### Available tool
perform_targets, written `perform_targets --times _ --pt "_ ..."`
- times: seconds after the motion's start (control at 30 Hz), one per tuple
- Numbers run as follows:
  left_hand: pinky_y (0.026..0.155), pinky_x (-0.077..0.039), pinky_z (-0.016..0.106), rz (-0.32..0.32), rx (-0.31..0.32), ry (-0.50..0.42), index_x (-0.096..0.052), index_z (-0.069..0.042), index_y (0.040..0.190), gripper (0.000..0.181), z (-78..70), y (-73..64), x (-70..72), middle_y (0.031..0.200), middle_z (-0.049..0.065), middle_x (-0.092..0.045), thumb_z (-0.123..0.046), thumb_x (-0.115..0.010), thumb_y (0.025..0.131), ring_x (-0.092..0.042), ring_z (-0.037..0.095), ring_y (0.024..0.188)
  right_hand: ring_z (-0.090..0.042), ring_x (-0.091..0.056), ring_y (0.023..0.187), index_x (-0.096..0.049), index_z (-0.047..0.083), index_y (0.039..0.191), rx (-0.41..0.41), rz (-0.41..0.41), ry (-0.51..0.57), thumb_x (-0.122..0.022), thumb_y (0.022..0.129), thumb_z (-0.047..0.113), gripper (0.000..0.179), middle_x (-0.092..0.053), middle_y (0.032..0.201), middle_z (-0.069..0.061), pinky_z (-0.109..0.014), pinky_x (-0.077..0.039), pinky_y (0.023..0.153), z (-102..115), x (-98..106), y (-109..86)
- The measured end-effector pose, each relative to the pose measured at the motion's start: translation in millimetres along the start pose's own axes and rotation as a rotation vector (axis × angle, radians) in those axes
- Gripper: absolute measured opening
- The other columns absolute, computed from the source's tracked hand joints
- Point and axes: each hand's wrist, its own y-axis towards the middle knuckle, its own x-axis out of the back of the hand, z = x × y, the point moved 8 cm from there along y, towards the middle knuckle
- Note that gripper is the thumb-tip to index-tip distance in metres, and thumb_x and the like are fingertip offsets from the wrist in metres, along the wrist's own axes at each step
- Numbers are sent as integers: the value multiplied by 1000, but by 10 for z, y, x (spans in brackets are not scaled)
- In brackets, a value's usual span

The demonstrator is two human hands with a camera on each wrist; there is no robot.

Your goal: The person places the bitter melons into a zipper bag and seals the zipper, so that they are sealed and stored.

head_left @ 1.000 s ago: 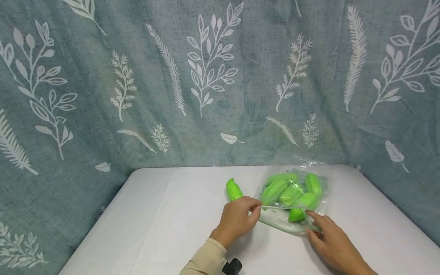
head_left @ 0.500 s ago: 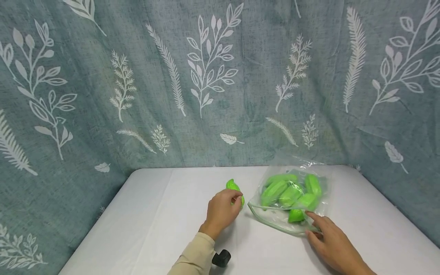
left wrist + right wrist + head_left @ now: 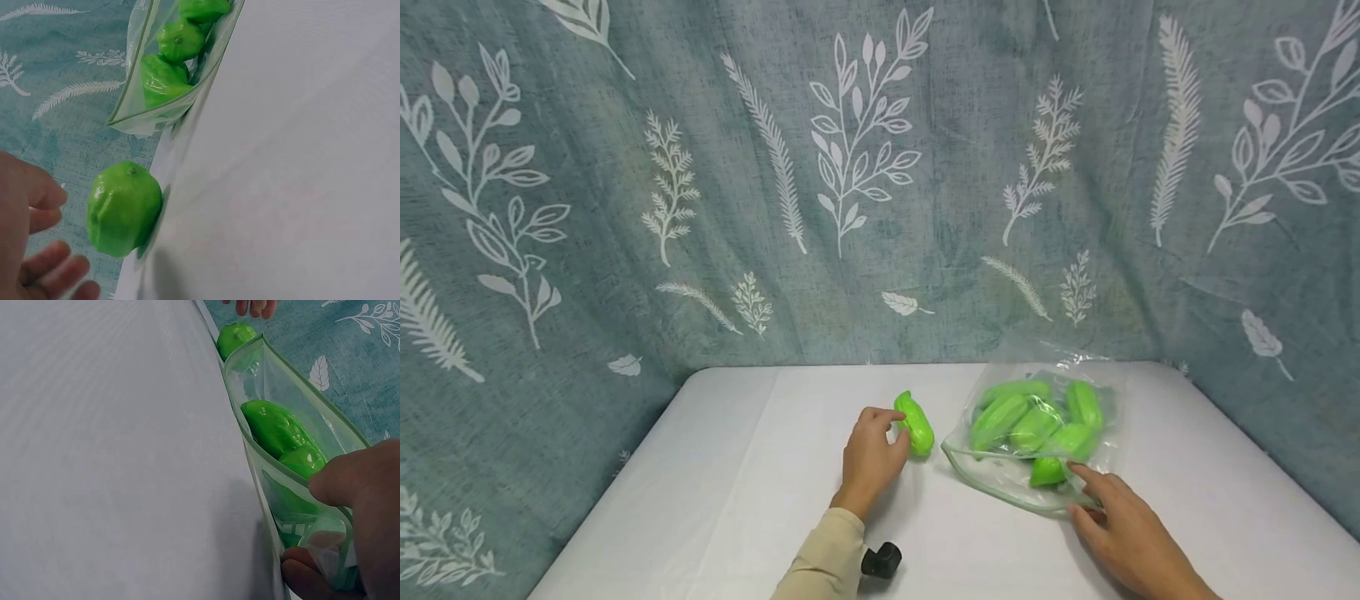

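Note:
A glossy, bright-green, ridged gourd-like vegetable [image 3: 916,427] lies on the white table, left of the bag. My left hand [image 3: 871,454] is just left of it, thumb and forefinger spread and holding nothing. In the left wrist view a gap shows between the fingers [image 3: 50,265] and the gourd [image 3: 125,209]. A clear zip bag [image 3: 992,483] with a green-edged mouth lies at the right with several like gourds [image 3: 1036,427] inside. My right hand [image 3: 1123,525] holds the near right corner of its mouth, finger and thumb [image 3: 337,481] at the two edges. The mouth gapes toward me.
The white table [image 3: 760,500] ends at a blue-green curtain [image 3: 865,317] printed with white leaves, behind and at both sides. A black wrist camera [image 3: 882,560] sticks out by the left sleeve [image 3: 823,554].
My left hand has let go of the bag's left mouth edge and moved left to the loose gourd, its fingers spreading. The right hand and the bag's mouth stay where they were.

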Motion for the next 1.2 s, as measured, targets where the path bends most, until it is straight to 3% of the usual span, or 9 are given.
perform_targets --times 0.17,0.3,0.53,0.73,1.2 --pt "86 -52 47 44 113 -2 -71 -13 122 37 135 -22 -120 120 10 -57 -31 -72 89 -61 28 110 -31 -64 105 -49 8 145 -1 -2 1 -69 93 17 56 -60 122 -15 -38 -57 79 -12 -9 6" --pt "90 -51 48 58 158 -8 -69 -14 125 43 190 -41 -183 125 10 -56 -36 -74 89 -60 29 114 -32 -64 108 -49 8 146 -7 10 18 -69 94 17 56 -58 128 -16 -37 -57 79 -21 -38 -15" --pt "89 -50 51 72 158 -28 -65 -15 131 51 136 -13 -210 129 14 -52 -41 -74 89 -60 34 114 -30 -64 105 -50 8 144 9 -12 4 -69 93 17 55 -60 123 -14 -38 -57 79 -7 -20 -1" --pt "82 -52 48 101 133 23 -64 -13 133 54 34 2 -262 129 17 -51 -42 -74 87 -61 33 106 -29 -65 101 -50 6 143 17 -14 -2 -70 93 17 55 -61 116 -12 -40 -57 77 -8 1 17" --pt "79 -49 51 80 114 83 -60 -13 136 65 -14 2 -350 126 18 -52 -44 -79 82 -63 34 95 -27 -65 101 -52 7 143 21 -23 -12 -71 93 18 55 -62 116 -11 -41 -57 78 2 14 0"
